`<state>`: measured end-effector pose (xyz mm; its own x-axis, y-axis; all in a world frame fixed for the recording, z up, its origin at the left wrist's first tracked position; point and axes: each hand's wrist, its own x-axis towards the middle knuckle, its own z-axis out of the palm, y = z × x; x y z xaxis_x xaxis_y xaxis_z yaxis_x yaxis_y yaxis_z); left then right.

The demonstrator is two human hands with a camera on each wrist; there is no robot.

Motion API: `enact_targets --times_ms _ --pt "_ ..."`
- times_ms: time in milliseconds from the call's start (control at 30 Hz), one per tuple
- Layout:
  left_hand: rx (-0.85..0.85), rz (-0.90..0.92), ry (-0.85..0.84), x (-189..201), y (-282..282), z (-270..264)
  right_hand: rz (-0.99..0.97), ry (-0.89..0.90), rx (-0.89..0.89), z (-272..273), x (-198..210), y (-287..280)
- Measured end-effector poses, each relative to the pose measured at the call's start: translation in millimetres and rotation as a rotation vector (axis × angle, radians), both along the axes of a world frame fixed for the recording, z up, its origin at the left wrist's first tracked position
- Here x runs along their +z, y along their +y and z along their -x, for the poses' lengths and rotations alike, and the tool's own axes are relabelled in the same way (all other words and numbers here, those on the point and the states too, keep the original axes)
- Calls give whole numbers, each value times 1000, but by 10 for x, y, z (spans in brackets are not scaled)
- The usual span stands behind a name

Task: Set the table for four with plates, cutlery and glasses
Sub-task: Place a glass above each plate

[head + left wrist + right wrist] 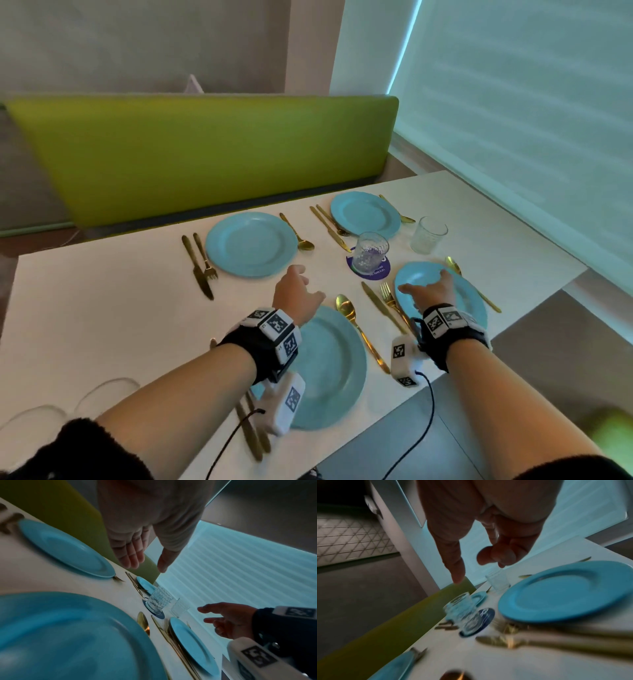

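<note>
Both hands hover above the white table (102, 308), empty, fingers loosely spread. The left hand (296, 291) hangs between the two left-side plates: the near plate (329, 370) lies just under its wrist, the far plate (251, 244) just beyond its fingertips. The right hand (430, 289) is over the far edge of the right near plate (472, 301); whether it touches the plate cannot be told. Ahead of the right hand and a little to its left stands a ribbed glass (370, 251) on a dark round coaster (356, 269); ahead and slightly to its right stands a second glass (428, 234), directly on the table. A fourth plate (364, 214) lies beyond the glasses. Count: four blue plates, two glasses upright with mouths up, one coaster. Gold cutlery flanks each plate, all with long axes running roughly from the person toward the green bench (205, 150). Between the hands lie a spoon (359, 329), bowl away from the person, then a knife (383, 308) and a fork (392, 301), tines away from the person, close against the right plate's left rim. Beside the far left plate, the knife and fork there point toward the person. Two clear outlines at the near left table edge are too faint to identify.
</note>
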<state>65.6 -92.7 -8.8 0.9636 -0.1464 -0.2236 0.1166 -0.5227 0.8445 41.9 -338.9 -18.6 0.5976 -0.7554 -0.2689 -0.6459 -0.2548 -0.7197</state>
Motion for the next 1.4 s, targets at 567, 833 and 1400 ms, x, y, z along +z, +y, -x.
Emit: enact_targets --times_ms 567,833,1400 --pt "618 -8 -337 303 2783 1069 -66 120 859 671 -117 3295" --pt "287 -59 206 -127 3751 1315 5 265 1113 807 -321 3786" --pt "332 37 148 -880 3587 1503 -18 88 963 992 -601 4071"
